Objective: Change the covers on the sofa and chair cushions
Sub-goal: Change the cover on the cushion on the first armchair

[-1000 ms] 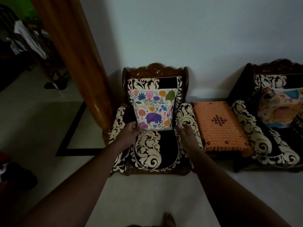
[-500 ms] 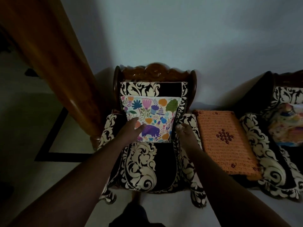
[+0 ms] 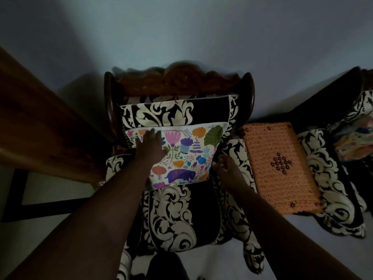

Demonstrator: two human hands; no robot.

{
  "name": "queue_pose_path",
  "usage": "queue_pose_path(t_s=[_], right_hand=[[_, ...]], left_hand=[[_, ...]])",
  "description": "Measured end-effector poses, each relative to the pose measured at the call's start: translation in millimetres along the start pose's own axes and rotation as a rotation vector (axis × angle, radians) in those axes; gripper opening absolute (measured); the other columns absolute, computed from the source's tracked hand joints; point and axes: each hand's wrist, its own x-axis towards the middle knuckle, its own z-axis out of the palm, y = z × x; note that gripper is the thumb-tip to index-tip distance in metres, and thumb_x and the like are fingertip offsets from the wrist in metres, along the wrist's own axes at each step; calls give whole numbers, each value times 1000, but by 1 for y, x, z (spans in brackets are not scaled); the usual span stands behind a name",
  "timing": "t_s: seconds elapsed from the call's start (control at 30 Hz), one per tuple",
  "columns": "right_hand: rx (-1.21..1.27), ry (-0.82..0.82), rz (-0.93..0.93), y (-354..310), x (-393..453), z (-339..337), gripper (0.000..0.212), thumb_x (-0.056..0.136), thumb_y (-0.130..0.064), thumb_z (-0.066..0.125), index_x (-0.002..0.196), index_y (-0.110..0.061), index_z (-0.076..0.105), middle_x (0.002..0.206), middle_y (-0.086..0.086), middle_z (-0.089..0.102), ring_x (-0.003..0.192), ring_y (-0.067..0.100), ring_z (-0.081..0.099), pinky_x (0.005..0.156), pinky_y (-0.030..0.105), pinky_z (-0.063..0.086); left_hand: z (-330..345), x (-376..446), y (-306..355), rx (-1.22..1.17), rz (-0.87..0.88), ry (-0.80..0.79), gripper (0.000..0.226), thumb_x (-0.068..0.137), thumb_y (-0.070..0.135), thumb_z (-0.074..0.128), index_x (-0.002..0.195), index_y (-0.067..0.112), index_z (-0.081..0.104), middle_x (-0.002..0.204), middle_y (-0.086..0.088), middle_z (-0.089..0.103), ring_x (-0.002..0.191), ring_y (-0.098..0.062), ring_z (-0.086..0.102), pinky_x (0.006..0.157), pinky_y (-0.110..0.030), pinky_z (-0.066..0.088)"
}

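Observation:
A white cushion (image 3: 187,154) printed with flowers and a purple elephant leans against the backrest of a black-and-cream patterned armchair (image 3: 171,217) with a carved wooden top. My left hand (image 3: 151,146) lies flat on the cushion's upper left part, fingers straight, pressing it. My right hand (image 3: 224,166) sits at the cushion's lower right edge, beside the right armrest; its fingers are blurred and I cannot tell if they hold the fabric.
An orange crocheted mat with a dark bead motif (image 3: 280,166) covers a small table right of the chair. A second patterned chair (image 3: 331,178) with another colourful cushion (image 3: 355,142) stands at the far right. A wooden post (image 3: 40,122) rises on the left.
I have come closer to the chair. My left hand slid from the cushion's lower left corner up onto its face. The cushion now leans back against the backrest.

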Motion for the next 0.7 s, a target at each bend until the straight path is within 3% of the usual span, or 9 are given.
queue_pose_path(t_s=[0.1, 0.2, 0.27, 0.37, 0.43, 0.5, 0.57, 0.63, 0.7], right_hand=[[-43, 12, 32, 10, 19, 6, 27, 98, -21, 65, 118, -13, 49, 103, -11, 54, 84, -9, 60, 58, 2, 44], [-60, -18, 67, 15, 29, 7, 28, 100, -14, 61, 125, -10, 50, 103, -15, 56, 82, -21, 59, 62, 1, 43], [-55, -46, 109, 17, 35, 6, 25, 101, -12, 59, 125, -12, 51, 104, -19, 56, 78, -27, 56, 62, -1, 42], [-77, -34, 119, 16, 35, 3, 17, 101, -12, 58, 116, -13, 50, 96, -15, 56, 71, -22, 59, 58, 1, 41], [-138, -25, 156, 24, 43, 4, 27, 100, -29, 61, 120, -13, 52, 101, -5, 62, 83, -8, 63, 65, 8, 46], [-191, -38, 199, 37, 50, 6, 61, 91, -64, 59, 129, -17, 57, 118, 0, 66, 103, 11, 65, 87, 30, 54], [-189, -74, 230, 53, 56, 11, 81, 80, -88, 45, 123, -22, 64, 119, 2, 70, 104, 17, 67, 95, 44, 54], [-132, -95, 318, 40, 53, 16, 74, 90, -79, 40, 113, -15, 69, 109, 10, 72, 99, 26, 69, 92, 44, 56], [-107, -138, 393, 29, 51, 21, 74, 97, -71, 36, 112, -5, 68, 107, 21, 70, 98, 37, 67, 87, 47, 56]], left_hand=[[6, 24, -11, 78, -12, -17, 91, 92, 51, 65, 160, 16, 15, 167, -13, 15, 153, -35, 15, 118, -61, 21], [13, 31, -12, 173, -8, 25, 90, 90, 47, 69, 158, 15, 19, 163, -12, 25, 149, -33, 24, 116, -63, 25], [15, 39, -11, 240, -13, 43, 81, 89, 42, 69, 154, 16, 29, 155, -11, 35, 144, -33, 31, 115, -63, 26], [18, 41, -12, 315, 3, 35, 54, 90, 36, 65, 141, 24, 53, 141, -8, 50, 136, -34, 36, 115, -62, 23], [24, 36, -10, 307, 99, 58, 40, 88, 32, 66, 127, 23, 65, 131, -8, 59, 131, -35, 43, 117, -60, 18], [29, 18, -1, 255, 264, 83, 30, 89, 33, 65, 115, 21, 68, 111, -7, 70, 114, -32, 59, 115, -56, 26], [36, -5, 12, 131, 372, 10, 29, 95, 33, 58, 119, 18, 61, 99, -7, 72, 98, -32, 68, 97, -45, 45], [42, -27, 23, -4, 389, -37, 32, 99, 30, 53, 126, 13, 53, 97, -11, 72, 90, -34, 68, 72, -40, 49], [44, -47, 34, -114, 368, -85, 33, 101, 27, 51, 131, 12, 48, 100, -14, 71, 90, -35, 68, 66, -40, 47]])
